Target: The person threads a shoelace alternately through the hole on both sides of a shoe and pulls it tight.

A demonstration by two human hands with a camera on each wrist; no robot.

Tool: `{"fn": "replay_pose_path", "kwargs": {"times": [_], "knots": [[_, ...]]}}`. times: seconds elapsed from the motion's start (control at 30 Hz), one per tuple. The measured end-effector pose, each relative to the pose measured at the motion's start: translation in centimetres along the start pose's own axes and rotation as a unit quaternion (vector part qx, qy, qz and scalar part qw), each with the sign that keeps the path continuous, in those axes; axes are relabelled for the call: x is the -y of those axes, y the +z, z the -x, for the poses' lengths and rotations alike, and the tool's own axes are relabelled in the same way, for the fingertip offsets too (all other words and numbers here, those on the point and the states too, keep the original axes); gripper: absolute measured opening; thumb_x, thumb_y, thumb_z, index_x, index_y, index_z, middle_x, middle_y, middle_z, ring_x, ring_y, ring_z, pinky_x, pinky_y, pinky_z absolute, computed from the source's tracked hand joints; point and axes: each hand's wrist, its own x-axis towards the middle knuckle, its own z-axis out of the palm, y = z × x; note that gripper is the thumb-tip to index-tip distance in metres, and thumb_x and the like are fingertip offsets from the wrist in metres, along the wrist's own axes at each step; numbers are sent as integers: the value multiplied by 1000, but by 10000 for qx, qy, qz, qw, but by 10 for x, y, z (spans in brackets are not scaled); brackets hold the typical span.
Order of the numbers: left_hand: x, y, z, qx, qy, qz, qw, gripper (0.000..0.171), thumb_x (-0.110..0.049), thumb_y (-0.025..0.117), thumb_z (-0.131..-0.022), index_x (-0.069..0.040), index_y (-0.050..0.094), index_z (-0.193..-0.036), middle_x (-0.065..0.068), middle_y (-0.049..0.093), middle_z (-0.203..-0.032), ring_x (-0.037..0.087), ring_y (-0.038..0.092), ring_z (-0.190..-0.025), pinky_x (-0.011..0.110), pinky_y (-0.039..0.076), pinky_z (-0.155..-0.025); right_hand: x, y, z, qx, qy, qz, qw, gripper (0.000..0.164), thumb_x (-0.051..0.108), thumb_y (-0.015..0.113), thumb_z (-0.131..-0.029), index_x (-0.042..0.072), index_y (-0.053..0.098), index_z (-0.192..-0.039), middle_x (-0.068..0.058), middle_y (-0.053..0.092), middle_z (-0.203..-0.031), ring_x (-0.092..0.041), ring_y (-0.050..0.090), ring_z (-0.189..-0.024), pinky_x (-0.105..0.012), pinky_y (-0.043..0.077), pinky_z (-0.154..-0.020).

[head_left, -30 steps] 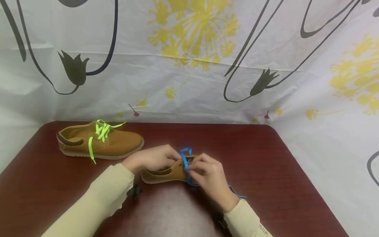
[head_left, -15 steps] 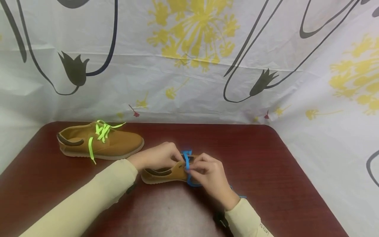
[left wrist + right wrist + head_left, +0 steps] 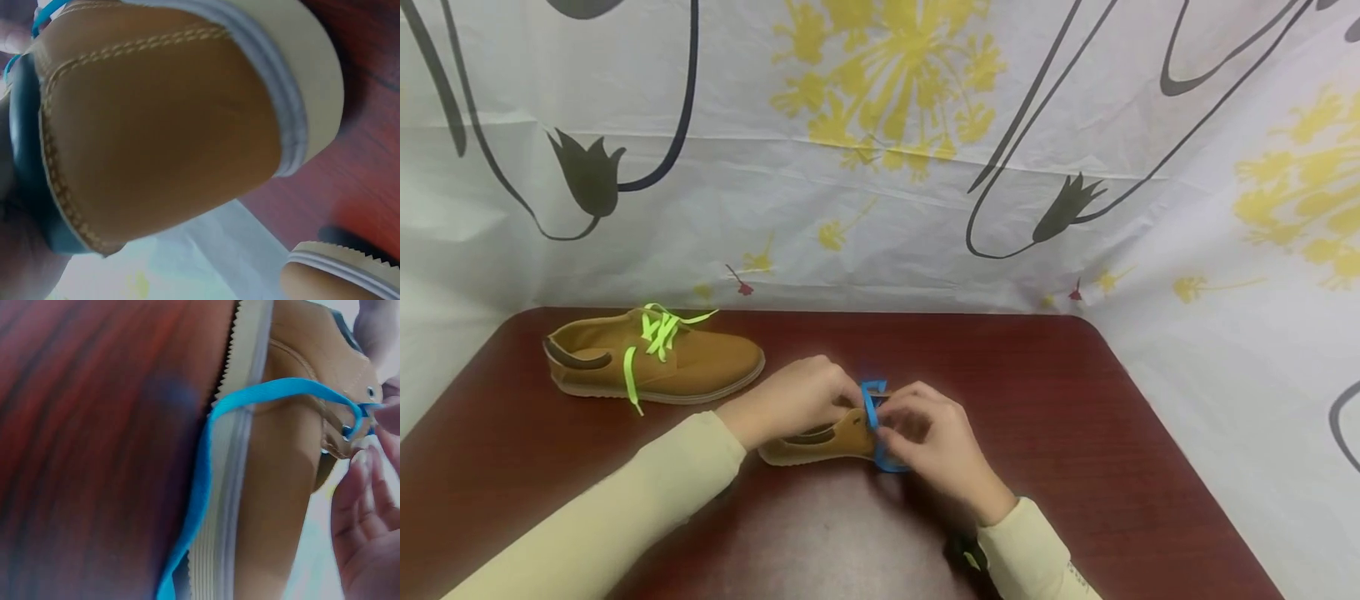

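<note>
A tan shoe (image 3: pixel 808 450) with a blue shoelace (image 3: pixel 891 458) stands on the table, its toe hidden behind my right hand. My left hand (image 3: pixel 801 400) reaches over the shoe's opening and grips the upper near the eyelets; its fingertips are partly hidden. My right hand (image 3: pixel 936 433) pinches the blue lace beside the eyelet flap, fingers bent. In the right wrist view the lace (image 3: pixel 275 390) runs from an eyelet across the shoe's side and down past the sole. The left wrist view has the heel (image 3: pixel 162 125) close up, with part of my left hand (image 3: pixel 25 256) at the collar.
Another tan shoe (image 3: pixel 715 362) with neon-green laces (image 3: pixel 658 333) sits at the back left, toe to the right. The dark red table (image 3: pixel 1037 400) meets a white patterned cloth (image 3: pixel 865 208) behind and at the sides.
My right hand has shifted slightly right and spread its fingers a little. The upright stretch of blue lace has bent slightly. The loose lace end at the right has gone from sight.
</note>
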Motion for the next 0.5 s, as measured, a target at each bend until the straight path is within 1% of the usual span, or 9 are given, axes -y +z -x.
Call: {"fn": "replay_pose_path", "kwargs": {"times": [0.1, 0.2, 0.3, 0.4, 0.5], "knots": [[-1, -5, 0, 88, -187, 29, 9998, 7, -17, 76, -90, -20, 82, -88, -12, 76, -82, 1, 67, -76, 20, 54, -71, 2, -3, -1, 64, 523, -107, 9986, 23, 4, 73, -88, 21, 76, -102, 6, 73, -99, -7, 66, -82, -26, 57, -73], [0, -10, -2, 189, -351, 78, 9992, 7, -16, 77, -90, -18, 82, -86, -10, 76, -82, 1, 67, -77, 20, 56, -74, 2, -3, -1, 220, 900, -49, 9957, 20, 8, 74, -89, 21, 75, -103, 7, 73, -95, -5, 66, -81, -25, 57, -74], [3, -15, -3, 256, -477, 276, 9982, 6, -16, 78, -89, -17, 81, -84, -10, 76, -80, -1, 66, -72, 19, 56, -71, 2, -3, -2, 388, 993, -3, 9943, 16, 11, 77, -89, 19, 76, -102, 6, 70, -90, -6, 64, -76, -24, 56, -72], [9, -23, -2, 239, -612, 535, 9964, 6, -16, 79, -87, -16, 81, -82, -8, 75, -78, -2, 65, -67, 19, 55, -68, 3, -3, -3, 438, 1010, -44, 9939, 13, 11, 77, -88, 17, 76, -100, 6, 69, -88, -6, 64, -75, -24, 56, -72], [13, -33, 0, 165, -802, 669, 9944, 6, -15, 81, -86, -16, 80, -80, -8, 75, -78, 0, 66, -69, 21, 56, -68, 4, -5, -3, 491, 1030, -110, 9934, 12, 11, 77, -88, 17, 76, -98, 6, 68, -86, -6, 64, -75, -24, 56, -71]]}}
